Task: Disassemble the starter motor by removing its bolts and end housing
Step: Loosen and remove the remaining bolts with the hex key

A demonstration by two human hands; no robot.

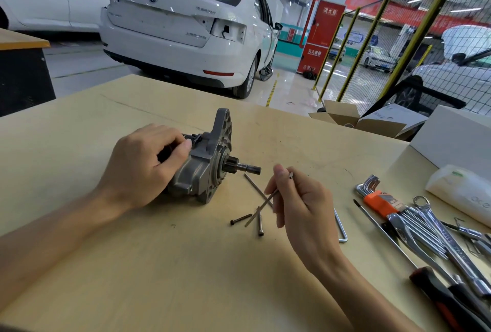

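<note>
From the head view I see the starter motor (pixel 206 165) lying on its side on the bench (pixel 79 145), pinion shaft pointing right. My left hand (pixel 143 169) curls round its rear body, gripping it. My right hand (pixel 300 198), just right of the shaft, pinches a long bolt (pixel 268 197) between thumb and fingers. Three loose bolts (pixel 259 221) lie between the hands. Wrenches (pixel 414 228) sit at far right.
</note>
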